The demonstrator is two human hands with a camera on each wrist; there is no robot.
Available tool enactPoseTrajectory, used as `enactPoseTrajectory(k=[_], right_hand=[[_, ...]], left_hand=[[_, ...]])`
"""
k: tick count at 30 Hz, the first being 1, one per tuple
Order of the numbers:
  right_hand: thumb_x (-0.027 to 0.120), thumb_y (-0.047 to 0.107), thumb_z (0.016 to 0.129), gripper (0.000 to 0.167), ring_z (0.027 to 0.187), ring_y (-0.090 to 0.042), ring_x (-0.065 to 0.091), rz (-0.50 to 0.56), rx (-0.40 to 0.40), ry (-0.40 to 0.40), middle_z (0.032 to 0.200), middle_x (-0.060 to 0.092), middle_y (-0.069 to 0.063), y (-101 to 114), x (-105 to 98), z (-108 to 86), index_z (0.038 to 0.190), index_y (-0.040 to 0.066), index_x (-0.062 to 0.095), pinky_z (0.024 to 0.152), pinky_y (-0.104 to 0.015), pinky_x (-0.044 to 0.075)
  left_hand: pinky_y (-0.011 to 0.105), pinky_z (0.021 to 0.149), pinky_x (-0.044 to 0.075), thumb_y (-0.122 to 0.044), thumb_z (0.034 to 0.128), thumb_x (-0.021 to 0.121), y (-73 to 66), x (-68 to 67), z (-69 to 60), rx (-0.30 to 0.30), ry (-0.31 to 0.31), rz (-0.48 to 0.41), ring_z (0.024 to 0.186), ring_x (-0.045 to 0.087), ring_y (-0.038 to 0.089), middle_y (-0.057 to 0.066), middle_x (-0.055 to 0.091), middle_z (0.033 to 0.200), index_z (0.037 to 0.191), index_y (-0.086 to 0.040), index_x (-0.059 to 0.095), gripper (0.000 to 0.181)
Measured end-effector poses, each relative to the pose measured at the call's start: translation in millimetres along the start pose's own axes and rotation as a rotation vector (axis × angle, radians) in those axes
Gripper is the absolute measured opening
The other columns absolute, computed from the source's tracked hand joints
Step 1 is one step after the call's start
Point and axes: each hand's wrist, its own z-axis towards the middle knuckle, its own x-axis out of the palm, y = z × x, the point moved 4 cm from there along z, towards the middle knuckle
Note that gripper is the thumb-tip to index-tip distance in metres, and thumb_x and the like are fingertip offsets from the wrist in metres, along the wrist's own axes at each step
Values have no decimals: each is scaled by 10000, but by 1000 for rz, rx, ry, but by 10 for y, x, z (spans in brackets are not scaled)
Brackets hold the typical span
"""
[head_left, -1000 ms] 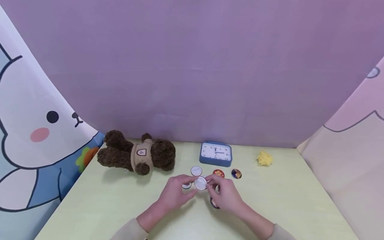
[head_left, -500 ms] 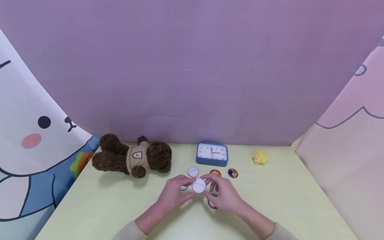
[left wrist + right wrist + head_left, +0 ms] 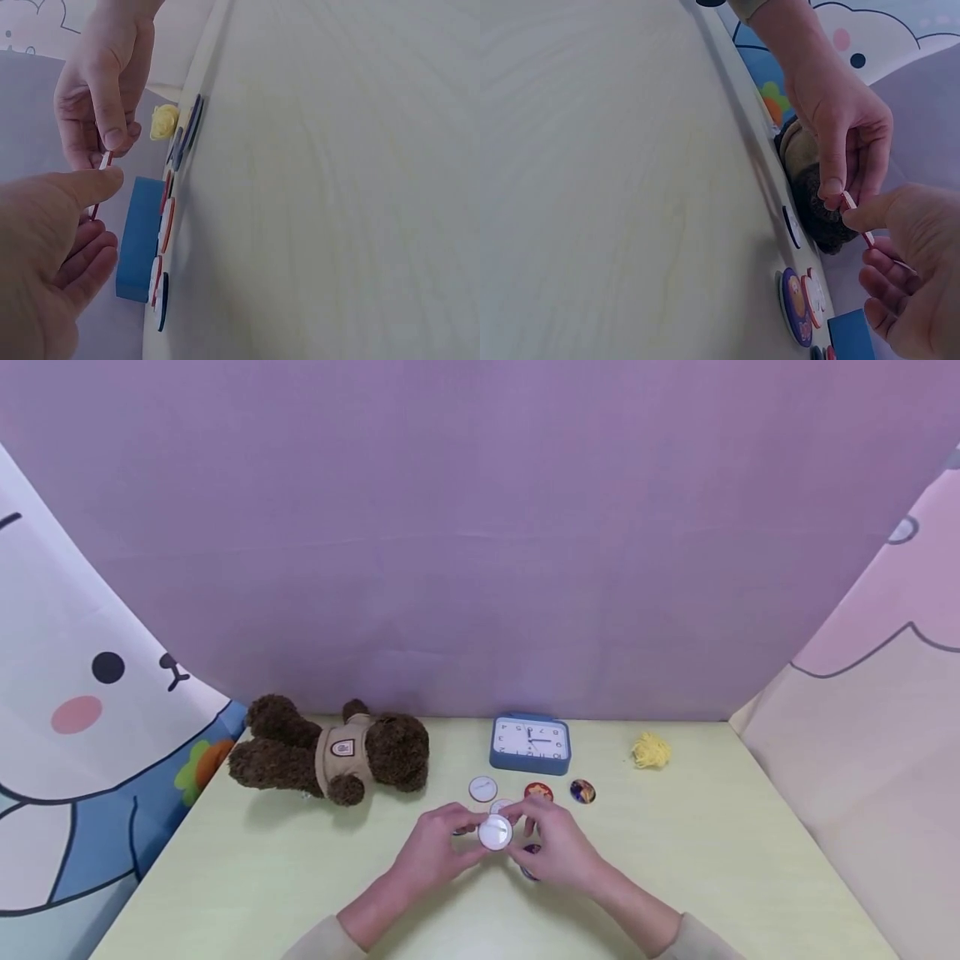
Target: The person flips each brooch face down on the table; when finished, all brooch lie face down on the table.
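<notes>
A round badge (image 3: 495, 832), its white back toward the head camera, is held above the table between both hands. The left hand (image 3: 435, 850) pinches its left edge and the right hand (image 3: 558, 849) its right edge. Both wrist views show the badge edge-on, thin with a red rim, as in the left wrist view, where thumbs and fingers of the left hand (image 3: 45, 247) and right hand (image 3: 109, 90) meet at the badge (image 3: 106, 160). On the table behind lie a white-backed badge (image 3: 483, 789), a red badge (image 3: 538, 792) and a dark patterned badge (image 3: 582, 791).
A blue clock (image 3: 529, 744) stands behind the badges. The brown teddy bear (image 3: 345, 752) lies at the back left, and a yellow yarn bundle (image 3: 651, 750) at the back right. Partly behind the right hand is another badge (image 3: 531, 862). A purple cloth (image 3: 480, 543) hangs along the table's back.
Both hands have brought the held badge slightly down toward the person and tilted it. In the head view, the scene has shifted slightly left since the earliest frame.
</notes>
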Motion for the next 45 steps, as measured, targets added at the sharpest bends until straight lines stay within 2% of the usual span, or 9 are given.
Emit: enactPoseTrajectory(k=[5,12,17,21,29,35,38,41,45], right_hand=[[888,83,818,404,861,-165,665,-55,-7,35,1063,719,24,-30,75,-10,1201,118,762,744,-248,575],[876,194,857,357,910,-71,626,-211,-27,62,1036,710,67,-71,205,-2,1196,138,775,824,-267,540],[872,186,849,333,898,-86,613,-256,-91,52,991,715,53,-35,251,0,1163,120,782,806,-259,536],[866,168,847,331,909,-99,632,-262,-106,59,1017,726,31,-14,285,-3,1161,106,781,819,-262,563],[872,179,846,346,999,-141,668,-310,-100,76,1063,746,-6,-3,370,-7,1168,94,777,928,-354,599],[874,173,846,328,1012,-154,661,-325,-115,87,1060,746,-9,4,389,-13,1152,96,781,936,-356,588],[840,173,876,335,1036,-149,665,-267,-52,115,1129,737,-8,-46,337,-12,1195,104,766,948,-366,598],[801,147,902,316,1039,-160,683,-217,-2,109,1169,728,-8,-106,199,-7,1212,113,753,937,-373,615],[783,85,907,229,972,-196,712,-204,-26,67,1109,743,-11,-149,-30,-28,1135,101,767,870,-338,629]], left_hand=[[257,791,631,-136,784,940,16,37,-23,-22,51,52,858,726,175,16,760,924,1142,-60,805,391],[208,773,584,-184,799,934,58,95,-47,-87,132,85,819,646,92,12,727,902,1155,-49,801,403],[254,798,602,-190,815,920,64,104,-67,-84,139,114,832,673,119,23,756,916,1135,-56,810,364],[298,844,617,-193,812,922,76,105,-80,-84,140,132,877,713,148,30,791,949,1104,-61,818,337],[214,738,556,-195,806,932,137,122,-99,-117,169,136,790,617,45,-25,762,888,1069,-90,831,301],[235,755,565,-192,798,933,156,132,-108,-122,184,154,799,619,57,-26,747,878,1040,-90,834,280],[254,777,584,-211,791,935,165,159,-96,-125,198,166,809,621,64,-9,735,885,1056,-66,830,320],[250,778,588,-231,782,937,122,174,-50,-132,209,178,801,605,54,6,718,881,1095,-31,819,389],[235,759,573,-234,797,924,-52,179,66,-118,234,184,794,623,67,32,746,890,1124,-31,813,401]])
